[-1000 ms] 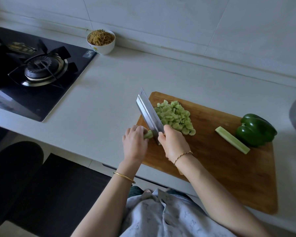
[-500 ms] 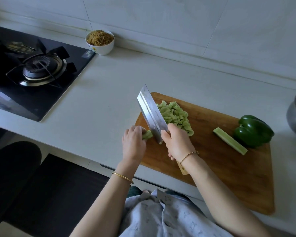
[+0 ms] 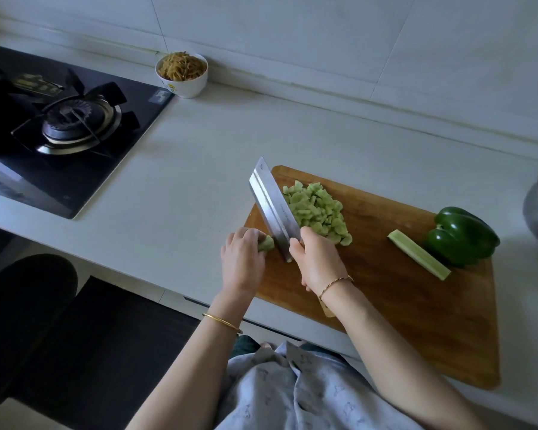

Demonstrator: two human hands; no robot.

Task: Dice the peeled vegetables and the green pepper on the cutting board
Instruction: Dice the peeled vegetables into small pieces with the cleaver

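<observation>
1. The surface [image 3: 199, 169] carries the cutting board [image 3: 401, 321], which lies slantwise in front of me; everything I am cutting sits on it.
2. The green pepper [image 3: 460, 235] rests whole at the board's far right corner, well apart from both hands.
3. My right hand [image 3: 319, 262] is wrapped round the handle of the cleaver [image 3: 274, 209] at the board's left end. The blade runs away from me and leans toward the far left edge.
4. The heap of diced pieces [image 3: 319, 209] lies just right of the blade, on the board's far left part.
5. A peeled strip [image 3: 418, 259] lies just beside the pepper, uncut. Its long axis runs from far left to near right, and my right hand is the nearer one to it.
6. My left hand [image 3: 244, 262], at the board's near left corner, curls over a short stub [image 3: 266, 243] and pins it there. The stub sits just left of the blade, between my two hands, so I judge only a cut or two is left before I must reach right for the strip.
</observation>
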